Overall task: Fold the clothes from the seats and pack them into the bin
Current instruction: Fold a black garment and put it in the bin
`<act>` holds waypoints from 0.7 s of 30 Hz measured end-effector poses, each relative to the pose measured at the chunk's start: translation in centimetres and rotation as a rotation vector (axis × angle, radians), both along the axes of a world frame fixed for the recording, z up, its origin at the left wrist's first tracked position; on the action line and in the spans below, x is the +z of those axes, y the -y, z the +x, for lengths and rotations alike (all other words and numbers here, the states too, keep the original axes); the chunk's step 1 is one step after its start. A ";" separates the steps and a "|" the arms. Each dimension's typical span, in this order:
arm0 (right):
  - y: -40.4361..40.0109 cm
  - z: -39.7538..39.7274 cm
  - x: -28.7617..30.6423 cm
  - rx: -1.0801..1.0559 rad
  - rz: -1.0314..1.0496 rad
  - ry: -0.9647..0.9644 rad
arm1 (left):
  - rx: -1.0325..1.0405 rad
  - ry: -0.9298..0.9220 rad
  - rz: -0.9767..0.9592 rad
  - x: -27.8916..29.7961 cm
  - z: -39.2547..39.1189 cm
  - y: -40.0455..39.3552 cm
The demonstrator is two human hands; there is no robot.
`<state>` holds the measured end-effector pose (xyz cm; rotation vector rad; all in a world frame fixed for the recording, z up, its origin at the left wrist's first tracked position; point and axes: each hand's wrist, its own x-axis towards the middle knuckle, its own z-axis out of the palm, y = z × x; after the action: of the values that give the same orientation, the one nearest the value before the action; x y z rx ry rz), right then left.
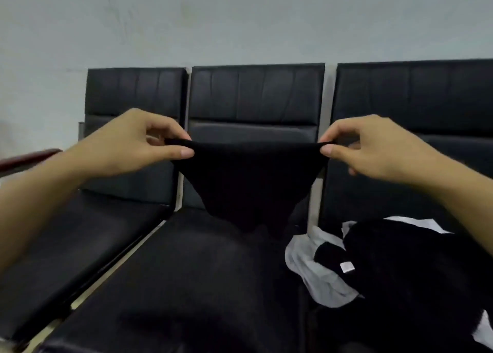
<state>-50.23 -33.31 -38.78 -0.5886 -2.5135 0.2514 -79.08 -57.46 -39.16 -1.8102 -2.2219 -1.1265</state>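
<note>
Bare left seat [88,235] and middle seat [186,278] — right seat [378,192] heaped with black and white clothes [400,267].

Black garment [250,184] hanging stretched above middle seat [186,286]; black and white clothes [394,267] heaped on right seat.

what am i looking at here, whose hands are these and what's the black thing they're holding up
This is one picture from a camera worn on a person's head, looking forward and down, so the two bare hands belong to the wearer. There is no machine here. The left hand and right hand each pinch a top corner of a black garment, stretched between them and hanging to a point over the middle seat of a row of black padded seats against a pale wall. Its exact type is too dark to tell. On the right seat lies a pile of more clothes: a black garment with a small label on top of white cloth. No bin is in view.
</note>
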 end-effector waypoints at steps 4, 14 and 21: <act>2.7 2.7 -8.4 0.091 -0.124 0.180 | -0.082 0.121 -0.166 -9.3 1.3 3.9; 5.8 3.9 -14.6 0.154 -0.298 0.400 | -0.152 0.304 -0.445 -17.9 0.9 5.6; 0.5 -3.9 -18.2 0.114 -0.239 0.459 | -0.058 0.347 -0.564 -20.8 -3.2 -0.6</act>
<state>-54.10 -33.77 -57.00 -0.6559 -2.9906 0.5151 -82.25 -56.83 -59.97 -1.9943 -2.9465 -0.9442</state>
